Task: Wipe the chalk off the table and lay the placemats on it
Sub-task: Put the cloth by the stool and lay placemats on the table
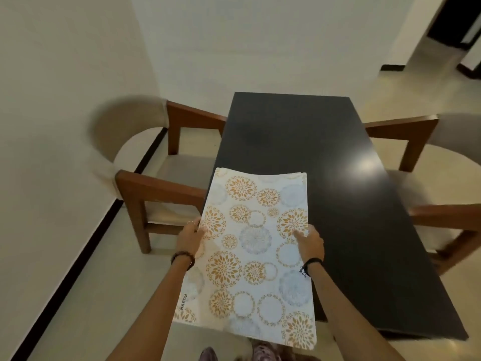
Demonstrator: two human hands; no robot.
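Observation:
A stack of white placemats (250,251) printed with gold and grey flower circles is held in the air over the near left corner of the dark table (325,157). My left hand (189,238) grips the stack's left edge, thumb on top. My right hand (311,244) grips the right edge with its thumb pressed on the top mat. The far end of the stack hangs over the tabletop; the near end sticks out toward me past the table's edge. The tabletop looks dark and glossy, with a faint dull smudge near its far left.
A wooden armchair (156,186) with a beige seat stands at the table's left side, close to the white wall. Another armchair (432,162) stands on the right. Cream floor tiles surround the table, and a dark doorway (453,19) opens at the far right.

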